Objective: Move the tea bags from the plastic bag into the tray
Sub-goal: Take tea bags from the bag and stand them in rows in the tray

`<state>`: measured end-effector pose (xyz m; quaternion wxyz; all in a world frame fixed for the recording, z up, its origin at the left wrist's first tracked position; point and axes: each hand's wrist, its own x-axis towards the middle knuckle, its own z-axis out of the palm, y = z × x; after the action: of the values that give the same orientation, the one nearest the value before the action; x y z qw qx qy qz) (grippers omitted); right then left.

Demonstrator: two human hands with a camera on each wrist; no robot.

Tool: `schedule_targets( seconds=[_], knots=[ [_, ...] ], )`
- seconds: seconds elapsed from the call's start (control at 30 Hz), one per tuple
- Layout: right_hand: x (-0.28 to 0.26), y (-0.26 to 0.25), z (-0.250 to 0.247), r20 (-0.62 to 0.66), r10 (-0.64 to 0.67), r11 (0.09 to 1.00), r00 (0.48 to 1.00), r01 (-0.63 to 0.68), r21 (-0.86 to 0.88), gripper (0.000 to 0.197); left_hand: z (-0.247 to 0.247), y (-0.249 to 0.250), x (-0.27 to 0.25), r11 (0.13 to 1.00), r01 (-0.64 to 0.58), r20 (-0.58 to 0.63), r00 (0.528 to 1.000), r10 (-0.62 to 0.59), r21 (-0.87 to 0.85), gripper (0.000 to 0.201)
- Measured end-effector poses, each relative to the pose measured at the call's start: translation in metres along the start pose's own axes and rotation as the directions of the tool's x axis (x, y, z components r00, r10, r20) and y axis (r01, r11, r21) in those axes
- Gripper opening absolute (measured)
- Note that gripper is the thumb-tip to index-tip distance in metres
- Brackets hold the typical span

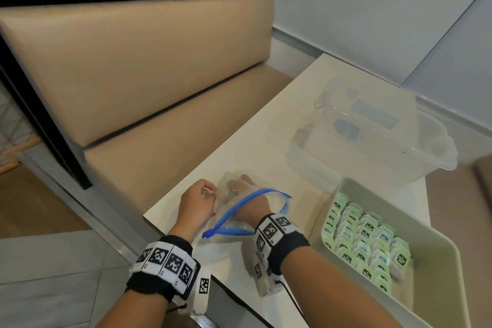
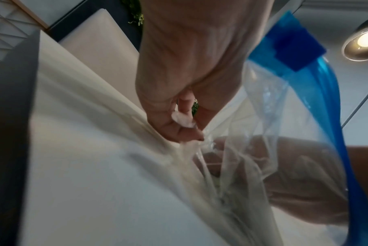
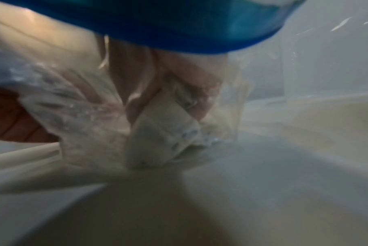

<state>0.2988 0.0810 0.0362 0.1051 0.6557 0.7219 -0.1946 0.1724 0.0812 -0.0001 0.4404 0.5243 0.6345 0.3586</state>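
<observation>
Right wrist view: my right hand deep in plastic bag, fingers gripping tea bag; my left hand pinching bag corner. Risk: film snags on withdrawal, tea bag drops short of tray at right.

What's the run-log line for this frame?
left hand: pinches bag | right hand: inside bag, grips tea bag | tray: part-filled

Tray right of plastic bag — bin seemingly behind.

A clear plastic bag with a blue zip rim lies left of the tray, where green tea bags are packed in upright rows.
</observation>
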Motion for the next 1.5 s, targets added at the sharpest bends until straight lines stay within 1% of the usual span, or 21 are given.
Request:
schedule_targets(
  seconds=[0.13,0.27,0.37,0.4,0.43,0.53,0.57,0.6,0.67,0.73,0.8,0.9,0.93,1.0,1.03,1.13,1.23,1.3,1.37,1.43,1.5],
  knots=[
    [-0.01,0.007,-0.009,0.037,0.059,0.991,0.998,-0.063,0.121,0.018,-0.002,-0.001,0.002,1.0,0.006,-0.077,0.997,-0.007,-0.009,0.015],
    [-0.027,0.016,-0.023,0.08,0.113,0.936,0.99,-0.133,0.326,0.026,0.001,0.0,0.009,1.0,-0.013,-0.091,0.996,0.011,-0.026,0.018],
    [-0.043,0.021,-0.032,0.071,0.097,0.871,0.993,-0.119,0.476,0.028,0.005,0.002,0.011,1.0,-0.029,-0.078,0.997,0.028,-0.007,0.021],
    [-0.045,0.022,-0.034,0.056,0.11,0.821,0.992,-0.123,0.558,0.029,0.006,0.002,0.011,1.0,-0.028,-0.076,0.997,0.028,0.004,0.022],
    [-0.046,0.024,-0.033,0.049,0.129,0.722,0.99,-0.127,0.68,0.026,0.006,0.002,0.011,1.0,-0.024,-0.073,0.997,0.026,0.016,0.023],
    [-0.052,0.027,-0.036,0.078,0.153,0.3,0.985,-0.122,0.946,0.012,0.006,0.002,0.01,0.999,-0.005,-0.061,0.998,0.007,0.039,0.025],
    [-0.054,0.03,-0.036,0.09,0.133,0.213,0.987,-0.117,0.97,0.01,0.006,0.002,0.01,0.999,0.005,-0.056,0.998,-0.002,0.045,0.026],
    [-0.057,0.032,-0.036,0.093,0.103,0.161,0.99,-0.109,0.981,0.009,0.006,0.0,0.01,0.999,0.011,-0.051,0.999,-0.009,0.047,0.027],
    [-0.062,0.037,-0.04,0.062,0.103,0.131,0.993,-0.076,0.989,0.011,0.004,-0.003,0.011,0.999,0.015,-0.05,0.999,-0.013,0.04,0.029],
    [-0.068,0.043,-0.045,0.026,0.152,0.182,0.988,-0.053,0.982,0.006,0.003,-0.007,0.011,0.999,0.017,-0.046,0.999,-0.015,0.037,0.03],
    [-0.065,0.045,-0.044,0.004,0.173,0.308,0.985,-0.058,0.95,0.007,0.003,-0.008,0.01,0.999,0.007,-0.032,0.999,-0.006,0.039,0.031],
    [-0.055,0.028,-0.042,0.059,0.173,0.534,0.983,-0.144,0.833,0.023,0.005,-0.007,0.008,0.999,-0.03,-0.024,0.999,0.031,0.021,0.03],
    [-0.054,0.022,-0.043,0.103,0.214,0.551,0.971,-0.207,0.808,0.03,0.006,-0.007,0.007,0.999,-0.045,-0.026,0.999,0.045,0.021,0.029],
    [-0.051,0.014,-0.045,0.167,0.17,0.838,0.971,-0.232,0.494,0.035,0.007,-0.006,0.006,0.997,-0.069,-0.026,0.997,0.069,0.028,0.027],
    [-0.051,0.013,-0.044,0.195,0.156,0.887,0.968,-0.224,0.404,0.034,0.007,-0.006,0.006,0.997,-0.073,-0.025,0.997,0.073,0.029,0.026],
    [-0.049,0.009,-0.045,0.176,0.109,0.946,0.978,-0.156,0.284,0.039,0.008,-0.008,0.004,0.997,-0.072,-0.019,0.997,0.072,0.03,0.025],
    [-0.048,0.007,-0.047,0.296,0.138,0.985,0.945,-0.163,0.062,0.043,0.008,-0.009,0.004,0.998,-0.062,-0.011,0.998,0.062,0.028,0.025],
    [-0.045,0.005,-0.05,0.273,0.136,0.988,0.952,-0.152,0.039,0.044,0.008,-0.01,0.005,0.998,-0.053,-0.01,0.999,0.053,0.023,0.026],
    [-0.045,0.004,-0.049,0.287,0.136,0.99,0.948,-0.117,-0.082,0.042,0.008,-0.01,0.007,0.999,-0.049,-0.013,0.999,0.049,0.019,0.026],
    [-0.045,0.005,-0.046,0.243,0.129,0.979,0.961,-0.086,-0.183,0.047,0.009,-0.009,0.008,0.999,-0.04,-0.023,0.999,0.041,0.011,0.027],
    [-0.044,0.008,-0.04,0.175,0.095,0.982,0.98,-0.063,-0.178,0.046,0.008,-0.008,0.009,1.0,-0.027,-0.032,0.999,0.027,0.006,0.028]
  ],
)
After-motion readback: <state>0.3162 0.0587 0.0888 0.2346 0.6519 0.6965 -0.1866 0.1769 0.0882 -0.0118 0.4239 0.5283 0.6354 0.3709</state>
